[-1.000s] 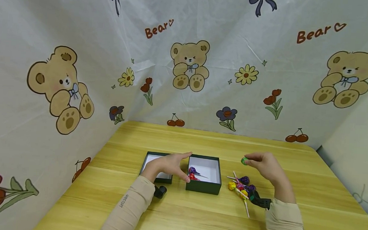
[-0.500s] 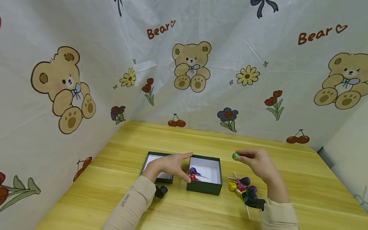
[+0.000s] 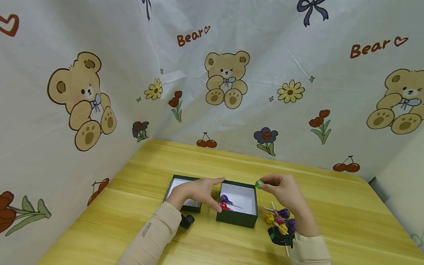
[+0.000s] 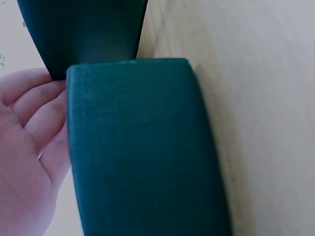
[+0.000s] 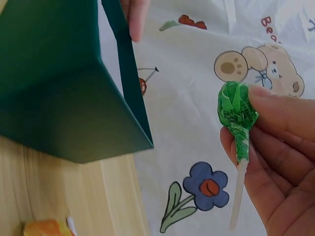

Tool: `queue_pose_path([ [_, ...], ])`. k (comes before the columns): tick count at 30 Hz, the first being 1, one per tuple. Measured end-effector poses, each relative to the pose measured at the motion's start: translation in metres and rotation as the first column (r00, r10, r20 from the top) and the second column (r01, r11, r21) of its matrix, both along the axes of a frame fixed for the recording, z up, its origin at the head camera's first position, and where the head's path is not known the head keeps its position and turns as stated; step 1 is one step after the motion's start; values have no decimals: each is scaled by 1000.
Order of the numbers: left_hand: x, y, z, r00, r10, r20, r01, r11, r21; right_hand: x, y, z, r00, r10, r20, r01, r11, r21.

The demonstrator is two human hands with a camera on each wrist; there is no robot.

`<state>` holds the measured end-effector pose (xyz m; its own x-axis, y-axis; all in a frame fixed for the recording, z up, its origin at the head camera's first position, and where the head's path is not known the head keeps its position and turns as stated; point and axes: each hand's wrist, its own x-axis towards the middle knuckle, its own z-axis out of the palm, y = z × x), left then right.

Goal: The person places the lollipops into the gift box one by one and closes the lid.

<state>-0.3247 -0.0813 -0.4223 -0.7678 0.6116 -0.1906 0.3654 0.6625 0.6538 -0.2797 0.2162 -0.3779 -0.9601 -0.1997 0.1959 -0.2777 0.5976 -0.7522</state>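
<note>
My right hand (image 3: 284, 190) pinches a green-wrapped lollipop (image 5: 237, 108) by its candy end, with the white stick pointing down in the right wrist view. It hovers at the back right corner of a dark green box (image 3: 236, 219) with a white inside. In the box's left part lie a purple lollipop (image 3: 224, 199) and a red lollipop (image 3: 225, 206). My left hand (image 3: 196, 189) spans the box's left side, thumb at the front corner and index finger at the back corner. Its other fingers are partly hidden behind a green wall in the left wrist view.
A second green tray or lid (image 3: 191, 208), white inside, stands left of the box, partly under my left hand. Right of the box, several loose lollipops (image 3: 279, 219) lie heaped on the wooden table (image 3: 223, 252). A bear-print cloth (image 3: 259, 70) hangs behind.
My right hand has carried the green lollipop leftward, from above the heap to the box's back right corner. The left hand keeps its place on the box. The head view has shifted slightly.
</note>
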Motion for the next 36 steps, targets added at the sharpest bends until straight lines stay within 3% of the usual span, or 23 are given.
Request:
queue_pose_path([
  [15, 1, 0, -1, 1000, -4, 4, 4, 1000, -14, -11, -41, -13, 999, 14, 44, -13, 999, -42],
  [26, 0, 0, -1, 1000, -15, -18, 15, 1000, -22, -23, -56, -29, 999, -23, 46, 25, 999, -47],
  [36, -1, 2, -1, 1000, -17, -19, 17, 1000, -11, -24, -70, -27, 1000, -20, 22, 21, 999, -46],
])
